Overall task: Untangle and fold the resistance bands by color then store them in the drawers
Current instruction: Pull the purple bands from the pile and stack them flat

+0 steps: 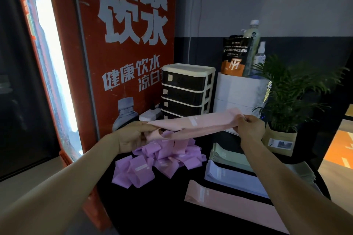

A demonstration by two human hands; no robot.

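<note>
A pink resistance band (193,126) is stretched in the air between my hands above the black table (158,202). My left hand (133,135) grips its left end and my right hand (250,129) pinches its right end. Under it lies a tangled heap of purple bands (152,162). Flat stacks lie to the right: green bands (227,156), blue bands (229,177) and pink bands (229,202). The small drawer unit (187,89), cream frame with dark drawers, stands at the back, all visible drawers closed.
A red vending machine (124,44) stands left of the table. A white box (238,91) carries a black pouch, a bottle and a spray bottle. A potted plant (282,101) in a paper bag stands at the right, close to my right hand.
</note>
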